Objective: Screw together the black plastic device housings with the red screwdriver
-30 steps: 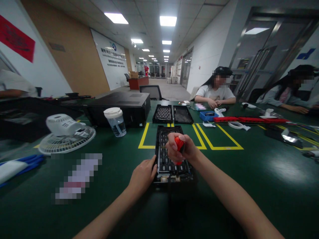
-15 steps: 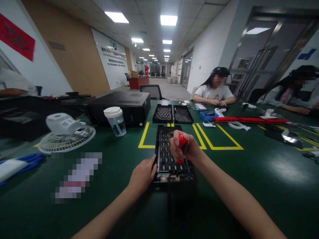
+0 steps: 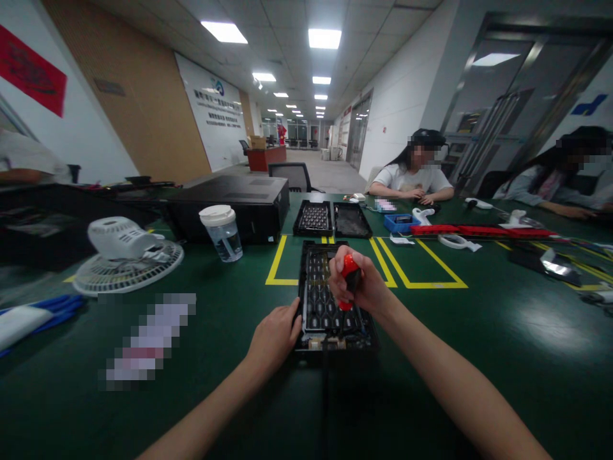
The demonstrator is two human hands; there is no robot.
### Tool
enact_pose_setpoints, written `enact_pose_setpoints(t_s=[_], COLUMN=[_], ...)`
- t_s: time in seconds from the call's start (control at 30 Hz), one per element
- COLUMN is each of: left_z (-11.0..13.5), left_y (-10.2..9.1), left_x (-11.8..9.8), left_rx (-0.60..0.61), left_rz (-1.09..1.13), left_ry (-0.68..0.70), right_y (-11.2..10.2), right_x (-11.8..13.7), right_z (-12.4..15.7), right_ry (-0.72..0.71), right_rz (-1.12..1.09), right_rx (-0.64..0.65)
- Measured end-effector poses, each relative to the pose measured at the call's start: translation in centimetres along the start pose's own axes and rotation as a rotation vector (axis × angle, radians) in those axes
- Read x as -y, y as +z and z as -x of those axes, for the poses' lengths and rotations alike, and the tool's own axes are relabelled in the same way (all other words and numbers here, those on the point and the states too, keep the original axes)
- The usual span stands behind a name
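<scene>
A black open case [image 3: 320, 306] with rows of round cells lies on the green table in front of me. Wires and small light-coloured parts [image 3: 325, 344] show at its near end. My left hand [image 3: 275, 333] grips the case's left edge, thumb and fingers against the side wall. In my closed right hand [image 3: 360, 281] is a screwdriver [image 3: 353, 279] with a red and black handle, held upright over the right part of the case. Its thin shaft points down to the near right corner; where the tip touches is too dark to make out.
Beyond the case lie two more black case halves [image 3: 353, 219]. A lidded cup [image 3: 221, 235], a white fan [image 3: 125, 252] and a large black box [image 3: 230, 203] stand left. At the right are a blue tray [image 3: 401, 222], a tape roll [image 3: 453, 241] and two seated people.
My right hand and the screwdriver have shifted very slightly, with the handle a little more upright. My left hand and the case have stayed in place.
</scene>
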State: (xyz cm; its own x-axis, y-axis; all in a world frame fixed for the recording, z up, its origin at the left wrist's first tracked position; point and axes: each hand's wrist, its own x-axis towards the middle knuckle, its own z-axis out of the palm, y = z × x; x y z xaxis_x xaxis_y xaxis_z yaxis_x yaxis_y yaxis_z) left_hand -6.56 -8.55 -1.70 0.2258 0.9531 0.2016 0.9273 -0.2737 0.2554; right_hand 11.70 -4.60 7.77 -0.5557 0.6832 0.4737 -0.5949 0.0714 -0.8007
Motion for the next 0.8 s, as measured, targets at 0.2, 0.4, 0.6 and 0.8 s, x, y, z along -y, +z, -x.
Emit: enact_pose_setpoints(t_s=[0.2,0.4,0.6,0.8], left_z=[-0.1,-0.1,0.0,0.0], left_y=[0.1,0.1,0.2,0.2], left_x=[0.1,0.1,0.0,0.1], left_rx=[-0.006,0.01,0.008,-0.012], left_rz=[0.001,0.011,0.012,0.008], left_ry=[-0.002,-0.01,-0.02,0.003], right_y=[0.4,0.9,1.6,2.1], right_x=[0.0,-0.2,-0.3,-0.4], right_z=[0.0,0.3,0.4,0.5], right_ry=[-0.018,-0.043,-0.079,-0.106], right_rz=[0.064,0.132,0.171,0.21], right_rx=[-0.086,-0.16,-0.199,-0.275])
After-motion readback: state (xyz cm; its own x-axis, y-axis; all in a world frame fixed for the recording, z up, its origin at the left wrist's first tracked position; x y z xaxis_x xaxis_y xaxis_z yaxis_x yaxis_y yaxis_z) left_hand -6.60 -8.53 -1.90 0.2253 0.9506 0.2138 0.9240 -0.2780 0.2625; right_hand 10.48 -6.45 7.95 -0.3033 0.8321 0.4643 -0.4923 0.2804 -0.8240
